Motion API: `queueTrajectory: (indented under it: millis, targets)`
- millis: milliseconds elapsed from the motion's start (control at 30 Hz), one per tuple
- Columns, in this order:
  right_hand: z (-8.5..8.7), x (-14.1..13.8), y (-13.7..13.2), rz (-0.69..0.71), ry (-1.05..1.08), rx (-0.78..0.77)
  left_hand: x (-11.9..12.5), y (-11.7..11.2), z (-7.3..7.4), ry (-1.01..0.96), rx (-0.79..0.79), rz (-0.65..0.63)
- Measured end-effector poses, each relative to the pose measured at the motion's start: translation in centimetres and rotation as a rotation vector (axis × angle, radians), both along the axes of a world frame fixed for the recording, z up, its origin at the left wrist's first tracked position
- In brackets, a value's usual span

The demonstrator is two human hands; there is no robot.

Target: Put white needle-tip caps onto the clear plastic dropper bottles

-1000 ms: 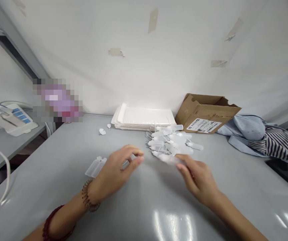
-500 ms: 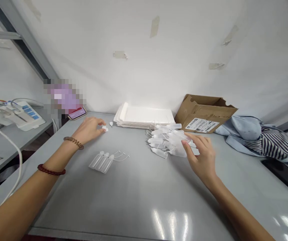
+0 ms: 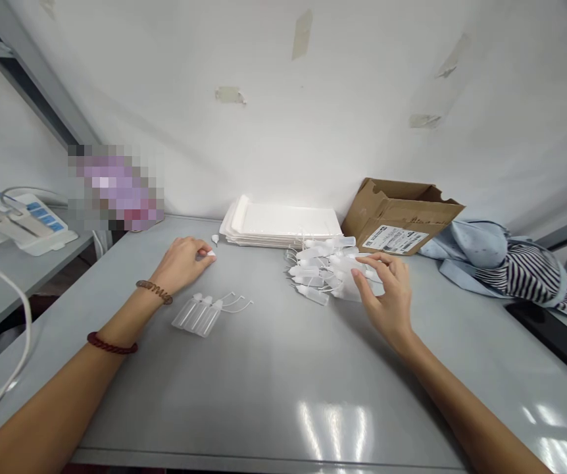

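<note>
Okay, I'm on the head camera. Where has the left hand (image 3: 182,263) gone?

A second ago it was low, near the middle of the table. Now it has reached toward the far edge, knuckles arched, fingertips down on a small white piece (image 3: 210,253). A second white piece (image 3: 215,239) sits just beyond it.

Is it clenched on that piece?

I can't tell from here. The fingers cover it, so they could be pinching it or only resting on it.

And the right hand (image 3: 387,296)?

Earlier it was pinching something translucent near the front of the heap. Now its fingers are curved and loosely spread against the side of a heap of translucent plastic bottles (image 3: 323,270). They touch the heap, but I can't say whether they've closed on anything.

What's lying between the hands?

Three needle-tip bottles (image 3: 197,316) lie side by side on the grey table (image 3: 283,401), thin wire loops (image 3: 238,305) curling off their tips. Neither hand touches them. The left wrist crowded them before; now they're in full view.

What's behind all that?

A stack of white trays (image 3: 283,224) sits at the far edge, just behind the heap. To its right are an open cardboard box (image 3: 402,214) and, beyond that, a blue shirt (image 3: 466,240) beside striped cloth (image 3: 525,276).
</note>
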State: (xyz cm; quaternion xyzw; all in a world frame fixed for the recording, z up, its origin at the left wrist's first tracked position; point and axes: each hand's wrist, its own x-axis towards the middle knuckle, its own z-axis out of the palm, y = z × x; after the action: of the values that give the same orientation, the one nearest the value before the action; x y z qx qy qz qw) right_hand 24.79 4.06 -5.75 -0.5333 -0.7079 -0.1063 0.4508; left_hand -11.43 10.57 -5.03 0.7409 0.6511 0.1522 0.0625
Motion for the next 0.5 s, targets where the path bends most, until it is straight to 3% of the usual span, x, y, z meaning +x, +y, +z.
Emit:
queueTrajectory:
  millis: [133,200,267,367,433,500]
  targets:
    - [0.5,-1.8,-0.7,0.036,-0.008,0.089,0.5,-0.8,0.9,-0.094,0.013,0.019]
    - [0.6,-4.0,-1.5,0.203,-0.071,0.095,0.6,-1.1,1.3,-0.142,0.034,0.052]
    - [0.5,-7.1,-2.4,0.374,-0.161,0.032,0.7,-1.3,1.6,-0.182,0.056,0.083]
    - [0.3,-12.2,-3.4,0.517,-0.261,-0.079,0.7,-1.6,1.7,-0.221,0.076,0.102]
    - [0.2,-15.2,-3.6,0.514,-0.269,-0.296,0.7,-1.7,1.8,-0.238,0.091,0.108]
    - [0.1,-17.4,-3.4,0.505,-0.261,-0.417,0.8,-1.7,1.8,-0.255,0.108,0.117]
